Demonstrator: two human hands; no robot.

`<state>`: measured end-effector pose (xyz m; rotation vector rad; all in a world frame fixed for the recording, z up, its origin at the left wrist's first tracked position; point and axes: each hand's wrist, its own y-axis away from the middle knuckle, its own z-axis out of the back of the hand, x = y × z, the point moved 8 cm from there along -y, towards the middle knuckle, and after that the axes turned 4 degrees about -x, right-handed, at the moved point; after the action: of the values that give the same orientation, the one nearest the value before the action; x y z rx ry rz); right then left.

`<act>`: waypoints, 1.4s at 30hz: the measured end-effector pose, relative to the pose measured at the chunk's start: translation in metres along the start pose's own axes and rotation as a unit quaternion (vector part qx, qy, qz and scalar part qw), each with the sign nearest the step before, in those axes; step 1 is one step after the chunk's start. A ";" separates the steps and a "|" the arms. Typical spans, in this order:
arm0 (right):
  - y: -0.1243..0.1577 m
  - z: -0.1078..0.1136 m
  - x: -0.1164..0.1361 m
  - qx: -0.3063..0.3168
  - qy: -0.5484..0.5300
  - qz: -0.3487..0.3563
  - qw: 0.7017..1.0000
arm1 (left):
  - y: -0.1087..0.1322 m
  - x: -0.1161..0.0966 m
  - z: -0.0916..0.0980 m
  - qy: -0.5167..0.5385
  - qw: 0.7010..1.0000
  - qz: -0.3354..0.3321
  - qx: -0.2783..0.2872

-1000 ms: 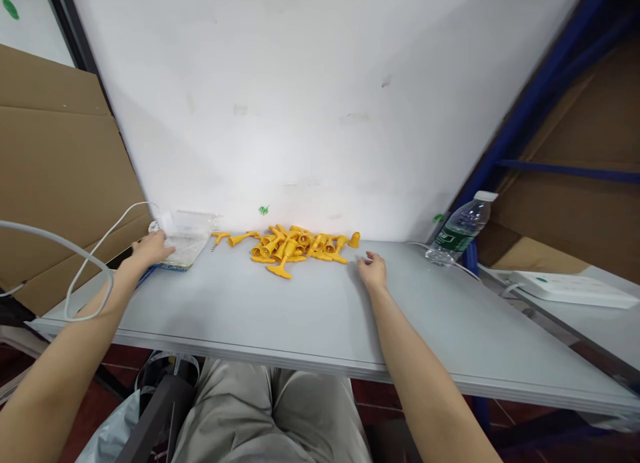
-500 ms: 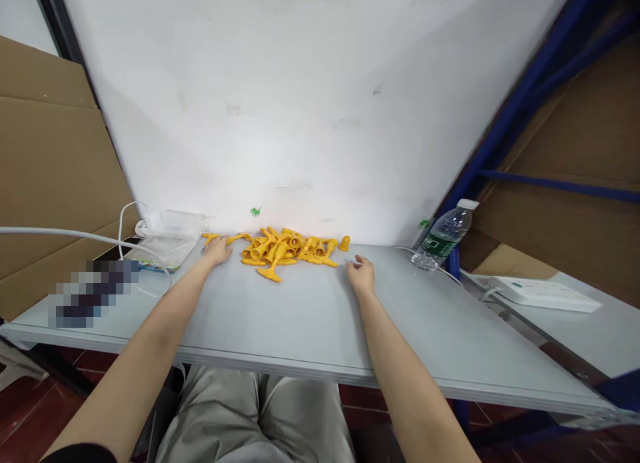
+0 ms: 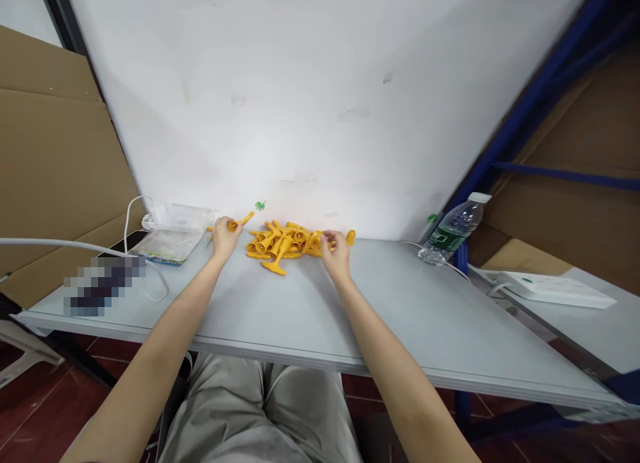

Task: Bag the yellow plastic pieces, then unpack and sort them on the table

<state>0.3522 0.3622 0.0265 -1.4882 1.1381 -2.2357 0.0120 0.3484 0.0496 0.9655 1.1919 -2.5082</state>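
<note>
My left hand (image 3: 225,240) is closed around a yellow plastic T-handled piece (image 3: 245,218), lifted a little above the tabletop; its hollow cup end faces me. Another yellow piece shows partly behind that hand. In the middle lies a heap of similar yellow T-shaped pieces (image 3: 280,245) with cup ends, one of them sticking out toward me. My right hand (image 3: 338,252) is at the heap's right side, thumb and fingers bent together in a pinch. Whatever is between those fingertips is too small to make out. One yellow cup end (image 3: 351,236) shows just beyond the right hand.
On the left are a clear plastic bag (image 3: 175,240), a white cable (image 3: 75,243) and a blurred-out item. A water bottle (image 3: 453,228) leans at the back right. Farther right is a white power strip (image 3: 555,290). A white panel (image 3: 320,116) rises behind the grey table (image 3: 280,316).
My left hand has raised a yellow T-handled piece from the table and moved slightly right. My right hand has moved left, up to the heap. The view has shifted a little.
</note>
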 end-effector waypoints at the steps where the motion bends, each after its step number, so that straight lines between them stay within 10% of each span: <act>1: 0.003 -0.014 0.013 0.027 -0.026 0.010 0.999 | 0.004 -0.012 0.001 0.036 0.999 -0.013 -0.013; 8: 0.031 -0.089 0.039 0.161 -0.243 -0.150 0.945 | 0.060 -0.075 -0.020 0.170 0.971 -0.168 -0.001; 16: 0.047 -0.093 0.011 0.130 -0.293 -0.220 0.921 | 0.108 -0.087 -0.046 0.171 0.934 -0.292 0.118; 25: 0.040 -0.064 0.037 0.123 0.016 0.074 0.989 | 0.088 -0.064 -0.011 0.089 0.974 -0.207 -0.036; 42: 0.052 -0.070 0.053 0.163 0.219 0.227 0.935 | 0.092 -0.056 -0.037 -0.043 0.974 -0.156 0.159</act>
<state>0.2566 0.3306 0.0131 -0.5414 1.0156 -2.3134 0.1125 0.3113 0.0114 0.7728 1.0011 -3.0264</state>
